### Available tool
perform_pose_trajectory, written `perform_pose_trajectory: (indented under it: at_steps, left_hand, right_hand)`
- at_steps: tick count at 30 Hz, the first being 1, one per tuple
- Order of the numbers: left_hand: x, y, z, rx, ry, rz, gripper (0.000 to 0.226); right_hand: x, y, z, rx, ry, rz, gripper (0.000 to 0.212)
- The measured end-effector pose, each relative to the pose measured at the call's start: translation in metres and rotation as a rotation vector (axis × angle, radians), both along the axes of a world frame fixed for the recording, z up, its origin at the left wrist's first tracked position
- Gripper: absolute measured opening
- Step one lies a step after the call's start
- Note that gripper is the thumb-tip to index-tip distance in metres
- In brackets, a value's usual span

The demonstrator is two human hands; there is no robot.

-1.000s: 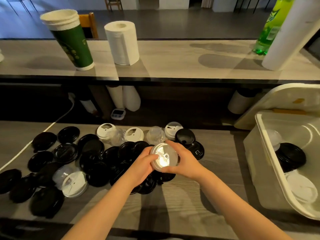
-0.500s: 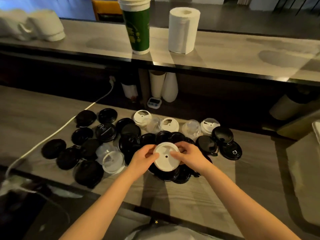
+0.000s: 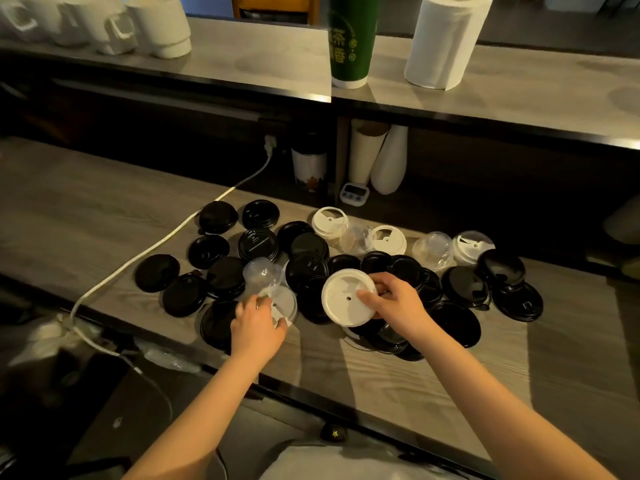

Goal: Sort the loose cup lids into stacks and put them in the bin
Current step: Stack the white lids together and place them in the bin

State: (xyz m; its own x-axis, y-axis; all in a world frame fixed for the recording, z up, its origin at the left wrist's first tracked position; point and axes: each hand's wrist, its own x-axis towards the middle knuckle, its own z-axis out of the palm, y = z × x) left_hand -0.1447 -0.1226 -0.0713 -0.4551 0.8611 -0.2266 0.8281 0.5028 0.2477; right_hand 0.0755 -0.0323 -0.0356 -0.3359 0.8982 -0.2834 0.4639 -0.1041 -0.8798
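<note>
- The right hand [image 3: 394, 301] pinches a white lid [image 3: 346, 296] by its edge, just over the black lids [image 3: 306, 268] scattered on the counter [image 3: 69, 216].
- The left hand [image 3: 258, 327] reaches to a clear dome lid [image 3: 261, 277] and a pale flat lid [image 3: 287, 301]; I cannot tell if it grasps either.
- More white lids [image 3: 329, 220] lie at the far side of the heap.
</note>
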Motion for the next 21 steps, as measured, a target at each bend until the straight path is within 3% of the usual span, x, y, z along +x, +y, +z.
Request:
perform_pose_trajectory:
  at_steps: [5,12,15,21]
  left_hand:
    - [-0.009,0.013,-0.01,-0.105,0.02,-0.12,0.067]
    - [-0.013,0.028,-0.013,-0.229,-0.031,-0.117,0.089]
    - [-0.012,0.028,-0.01,-0.237,-0.111,-0.111,0.099]
    - [-0.009,0.019,0.001,-0.152,-0.167,-0.098,0.098]
  right_hand:
    - [-0.003,-0.007,-0.002,-0.02,0.014,-0.018,0.034]
    - [0.002,-0.01,0.0,-0.038,0.036,-0.089,0.027]
    - [0.003,-0.01,-0.001,-0.047,0.046,-0.121,0.024]
    - [0.003,-0.008,-0.001,-0.081,0.096,-0.155,0.026]
